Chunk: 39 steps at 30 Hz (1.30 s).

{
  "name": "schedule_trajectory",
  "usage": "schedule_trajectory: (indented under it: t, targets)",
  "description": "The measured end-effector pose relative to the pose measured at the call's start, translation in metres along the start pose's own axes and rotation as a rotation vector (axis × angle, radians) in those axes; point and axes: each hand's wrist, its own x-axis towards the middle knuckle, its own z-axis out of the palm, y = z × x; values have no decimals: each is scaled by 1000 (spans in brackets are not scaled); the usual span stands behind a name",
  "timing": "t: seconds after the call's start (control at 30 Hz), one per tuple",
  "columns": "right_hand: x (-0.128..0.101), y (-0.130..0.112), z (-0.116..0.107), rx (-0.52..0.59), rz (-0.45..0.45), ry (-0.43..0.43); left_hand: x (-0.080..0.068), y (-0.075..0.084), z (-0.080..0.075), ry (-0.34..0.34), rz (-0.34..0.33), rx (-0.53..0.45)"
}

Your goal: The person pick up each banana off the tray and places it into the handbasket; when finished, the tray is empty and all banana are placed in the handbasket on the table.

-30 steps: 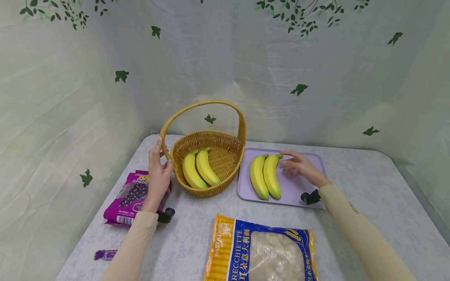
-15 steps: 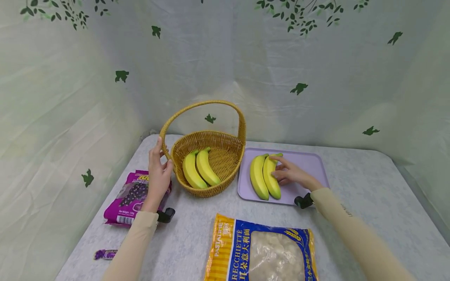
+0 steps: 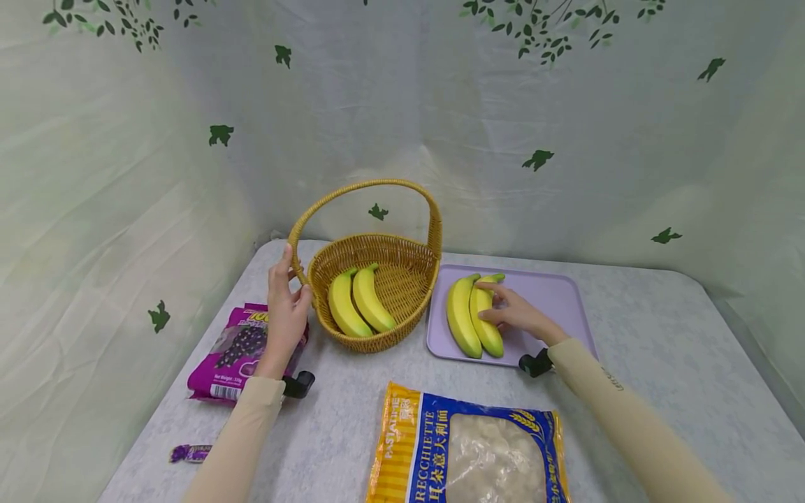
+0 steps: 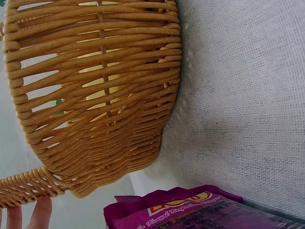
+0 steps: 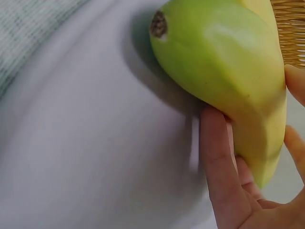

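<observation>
A wicker basket (image 3: 402, 286) with a tall handle stands at the back of the table, with two bananas (image 3: 371, 300) inside. My left hand (image 3: 286, 307) holds the lower left end of its handle (image 4: 28, 188), thumb and fingers on it. Two more bananas lie side by side on a lilac tray (image 3: 541, 314). Over the right one of these, a banana (image 3: 486, 318), my right hand (image 3: 512, 314) has its fingers. In the right wrist view, the fingers (image 5: 219, 162) and thumb grip this banana (image 5: 238, 62) from both sides; it rests low on the tray.
A purple grape-printed bag (image 3: 235, 356) lies left of the basket, partly behind my left forearm. A small purple wrapped sweet (image 3: 191, 453) lies nearer the front. The blue and yellow pasta bag (image 3: 472, 447) lies at the front middle. A cloth hangs behind the table.
My right hand has moved left from beside the right banana's stem onto its body and now grips it. My left hand stays on the basket handle.
</observation>
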Motion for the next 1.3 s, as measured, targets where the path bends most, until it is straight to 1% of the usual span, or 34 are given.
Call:
schedule_trajectory:
  t: [0.13, 0.33, 0.4, 0.5, 0.63, 0.73, 1.03, 1.13, 1.3]
  targets:
    - [-3, -2, -3, 12, -1, 20, 0, 0, 0, -1, -3, 2]
    - [-7, -13, -6, 20, -21, 7, 0, -1, 1, -1, 2, 0]
    - [-9, -20, -5, 25, -37, -9, 0, -1, 1, -1, 1, 0]
    - [-16, -43, -3, 44, -61, -45, 0, -1, 0, -1, 0, -2]
    - [-18, -59, 3, 56, -110, -94, 0, -1, 0, 1, -6, -2]
    - [-13, -58, 10, 55, -152, -120, 0, -1, 0, 0, -13, 0]
    - [-5, -89, 31, 77, -225, -207, 0, -1, 0, 2, -4, -7]
    - [2, -98, 39, 66, -248, -220, 0, -2, 0, 2, 2, -11]
    - [19, -116, 48, 41, -278, -214, -1, -3, 0, 4, 6, -9]
